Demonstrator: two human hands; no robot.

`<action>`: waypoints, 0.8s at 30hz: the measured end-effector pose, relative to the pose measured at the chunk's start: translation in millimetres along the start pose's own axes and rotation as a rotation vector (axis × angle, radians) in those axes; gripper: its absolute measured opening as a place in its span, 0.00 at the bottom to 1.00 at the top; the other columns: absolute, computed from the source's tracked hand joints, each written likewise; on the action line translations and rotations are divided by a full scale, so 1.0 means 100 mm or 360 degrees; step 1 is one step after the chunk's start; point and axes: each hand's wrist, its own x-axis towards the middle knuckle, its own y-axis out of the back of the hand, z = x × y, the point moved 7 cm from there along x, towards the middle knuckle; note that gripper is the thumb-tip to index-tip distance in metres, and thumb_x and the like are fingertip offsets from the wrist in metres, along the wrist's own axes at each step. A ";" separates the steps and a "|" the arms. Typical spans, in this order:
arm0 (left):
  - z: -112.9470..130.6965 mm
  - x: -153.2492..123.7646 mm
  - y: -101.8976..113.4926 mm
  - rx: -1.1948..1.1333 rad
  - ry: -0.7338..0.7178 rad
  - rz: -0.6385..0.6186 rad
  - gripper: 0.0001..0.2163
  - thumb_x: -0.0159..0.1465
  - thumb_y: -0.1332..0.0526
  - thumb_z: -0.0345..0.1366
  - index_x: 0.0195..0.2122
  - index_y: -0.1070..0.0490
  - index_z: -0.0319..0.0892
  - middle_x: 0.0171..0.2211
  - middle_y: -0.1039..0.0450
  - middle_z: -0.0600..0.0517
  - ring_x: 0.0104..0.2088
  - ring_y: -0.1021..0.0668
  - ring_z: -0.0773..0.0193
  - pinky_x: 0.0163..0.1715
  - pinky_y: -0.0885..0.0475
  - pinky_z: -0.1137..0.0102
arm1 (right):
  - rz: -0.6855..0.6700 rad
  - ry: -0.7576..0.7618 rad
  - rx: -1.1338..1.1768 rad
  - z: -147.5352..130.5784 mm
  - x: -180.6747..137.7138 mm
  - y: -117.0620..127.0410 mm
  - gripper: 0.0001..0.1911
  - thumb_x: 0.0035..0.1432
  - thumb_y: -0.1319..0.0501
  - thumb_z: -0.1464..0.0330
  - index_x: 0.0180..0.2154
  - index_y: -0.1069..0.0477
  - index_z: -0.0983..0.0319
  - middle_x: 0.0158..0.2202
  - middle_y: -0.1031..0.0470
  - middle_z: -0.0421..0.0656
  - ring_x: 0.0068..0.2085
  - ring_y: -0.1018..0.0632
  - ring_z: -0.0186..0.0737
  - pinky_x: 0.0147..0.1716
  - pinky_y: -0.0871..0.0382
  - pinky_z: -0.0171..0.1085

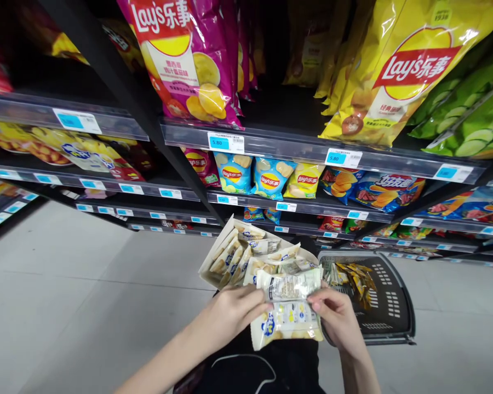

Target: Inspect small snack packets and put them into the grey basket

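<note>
My left hand (235, 313) and my right hand (337, 320) both grip small cream-coloured snack packets (286, 320) held low in front of me. The fingers of each hand are pinched on the packets' edges. Just beyond my hands sits an open cardboard box (213, 257) holding several more of the same packets. A dark shopping basket (390, 306) lies to the right of my right hand, with yellow wrapped items (355, 276) inside.
Dark store shelves (296, 146) with blue price tags run across the view, stocked with Lay's chip bags: a purple bag (189, 60), a yellow bag (398, 71) and green bags (468, 109). Pale tiled floor (66, 295) spreads to the left.
</note>
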 end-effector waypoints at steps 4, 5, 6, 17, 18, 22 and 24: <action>-0.12 -0.01 -0.03 -0.0895 0.0498 0.0009 0.11 0.63 0.41 0.40 0.25 0.33 0.41 0.20 0.34 0.57 0.21 0.32 0.70 0.22 0.38 0.75 | 0.0104 0.0052 0.0219 -0.17 -0.01 0.01 0.11 0.47 0.30 0.58 0.24 0.21 0.58 0.25 0.29 0.43 0.31 0.29 0.40 0.30 0.35 0.36; -0.13 -0.02 -0.06 -0.1048 0.0617 0.0012 0.10 0.61 0.40 0.40 0.26 0.33 0.41 0.20 0.35 0.57 0.21 0.33 0.70 0.21 0.38 0.75 | 0.0156 0.0040 0.0242 -0.19 -0.01 0.02 0.13 0.46 0.30 0.58 0.21 0.23 0.59 0.24 0.30 0.42 0.29 0.30 0.39 0.29 0.36 0.35; -0.14 -0.04 -0.09 -0.1173 0.0712 0.0016 0.09 0.60 0.39 0.39 0.26 0.33 0.41 0.20 0.35 0.57 0.21 0.34 0.70 0.21 0.39 0.76 | 0.0207 0.0017 0.0245 -0.21 -0.01 0.02 0.14 0.45 0.29 0.58 0.19 0.25 0.60 0.23 0.31 0.42 0.28 0.31 0.37 0.27 0.37 0.34; -0.05 0.00 -0.01 -0.1564 0.0605 0.0142 0.06 0.58 0.41 0.30 0.29 0.23 0.39 0.30 0.31 0.50 0.27 0.29 0.68 0.23 0.36 0.75 | 0.0381 -0.0089 0.0079 -0.11 0.00 0.14 0.22 0.42 0.27 0.66 0.17 0.42 0.61 0.22 0.38 0.36 0.25 0.36 0.33 0.24 0.41 0.31; -0.06 0.01 0.00 -0.1575 0.0618 0.0188 0.06 0.58 0.40 0.31 0.28 0.24 0.39 0.30 0.32 0.50 0.28 0.29 0.67 0.24 0.35 0.75 | 0.0359 -0.0104 0.0089 -0.12 -0.01 0.12 0.22 0.42 0.27 0.67 0.19 0.42 0.61 0.23 0.37 0.36 0.26 0.35 0.33 0.23 0.40 0.31; -0.17 0.04 -0.06 -0.1457 0.0871 0.0384 0.10 0.52 0.33 0.35 0.18 0.30 0.39 0.23 0.38 0.54 0.25 0.32 0.68 0.22 0.37 0.75 | 0.0349 -0.0105 0.0126 -0.22 -0.02 0.04 0.23 0.43 0.27 0.68 0.26 0.45 0.58 0.26 0.32 0.36 0.25 0.31 0.34 0.22 0.35 0.31; -0.20 0.06 -0.11 -0.1450 0.0968 0.0375 0.11 0.50 0.31 0.33 0.17 0.32 0.39 0.23 0.38 0.56 0.25 0.33 0.70 0.22 0.37 0.76 | 0.0387 -0.0071 0.0178 -0.26 -0.01 0.03 0.24 0.43 0.27 0.69 0.30 0.45 0.57 0.28 0.30 0.36 0.26 0.28 0.35 0.23 0.32 0.32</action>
